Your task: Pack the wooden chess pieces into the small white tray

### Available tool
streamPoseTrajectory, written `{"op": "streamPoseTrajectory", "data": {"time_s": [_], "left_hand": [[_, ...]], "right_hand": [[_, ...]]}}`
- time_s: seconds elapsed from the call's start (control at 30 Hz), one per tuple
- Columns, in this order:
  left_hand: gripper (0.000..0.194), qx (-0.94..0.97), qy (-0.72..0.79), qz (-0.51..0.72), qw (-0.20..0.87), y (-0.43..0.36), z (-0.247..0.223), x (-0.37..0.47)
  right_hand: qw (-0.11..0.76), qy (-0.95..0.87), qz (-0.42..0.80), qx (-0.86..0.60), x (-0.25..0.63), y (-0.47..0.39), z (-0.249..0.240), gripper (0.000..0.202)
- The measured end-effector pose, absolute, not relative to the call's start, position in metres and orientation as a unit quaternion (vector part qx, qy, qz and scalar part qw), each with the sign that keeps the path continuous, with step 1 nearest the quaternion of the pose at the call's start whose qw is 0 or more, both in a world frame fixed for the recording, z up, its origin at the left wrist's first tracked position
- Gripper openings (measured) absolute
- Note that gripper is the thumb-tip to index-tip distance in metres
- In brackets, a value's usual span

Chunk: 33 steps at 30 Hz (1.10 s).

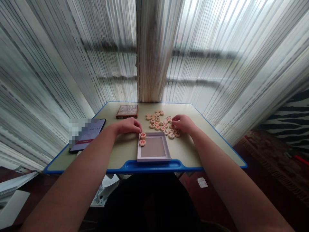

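A shallow white box tray [168, 146] lies near the table's front edge. In its left side are two round wooden xiangqi pieces with red characters, an upper piece [143, 135] and a lower piece [142, 142]. My left hand [130, 125] is closed, its fingertips at the tray's far left corner; whatever they hold is hidden. Beyond the tray, many loose xiangqi pieces [157, 127] with red or dark characters are spread out, some face down. At the right side of this spread, my right hand [182, 123] pinches a xiangqi piece [172, 122], mostly covered by the fingers.
The pale table [193, 151] has a blue rim with a blue trough [152, 165] in front. A brown flat box [127, 111] lies at the far left. A phone [90, 137] showing a timer stands out at the left edge. Striped curtains [154, 48] hang behind.
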<state>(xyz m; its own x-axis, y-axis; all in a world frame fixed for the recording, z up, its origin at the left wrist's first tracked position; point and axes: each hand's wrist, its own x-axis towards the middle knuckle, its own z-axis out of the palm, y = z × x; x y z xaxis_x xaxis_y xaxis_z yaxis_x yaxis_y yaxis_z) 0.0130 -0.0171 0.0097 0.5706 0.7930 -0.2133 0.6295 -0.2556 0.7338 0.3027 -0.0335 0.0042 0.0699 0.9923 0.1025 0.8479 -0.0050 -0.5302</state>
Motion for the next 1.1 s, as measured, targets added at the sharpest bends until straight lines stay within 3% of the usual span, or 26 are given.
{"op": "streamPoseTrajectory", "data": {"time_s": [0.27, 0.47, 0.73, 0.93, 1.1], "left_hand": [[0.019, 0.792, 0.455, 0.108, 0.392, -0.019, 0.012, 0.013], [0.021, 0.796, 0.466, 0.113, 0.37, -0.022, 0.013, 0.015], [0.022, 0.8, 0.469, 0.117, 0.355, -0.029, 0.016, 0.018], [0.017, 0.798, 0.467, 0.113, 0.365, -0.027, 0.017, 0.016], [0.017, 0.788, 0.456, 0.104, 0.401, -0.024, 0.017, 0.013]], "right_hand": [[0.352, -0.66, 0.078, -0.659, 0.307, -0.034, 0.007, 0.041], [0.425, -0.632, 0.11, -0.639, 0.308, -0.035, 0.013, 0.036], [0.426, -0.632, 0.14, -0.632, 0.308, -0.032, 0.009, 0.037], [0.444, -0.653, 0.254, -0.559, 0.293, -0.044, 0.013, 0.036], [0.363, -0.763, 0.199, -0.496, 0.279, -0.056, 0.013, 0.021]]}}
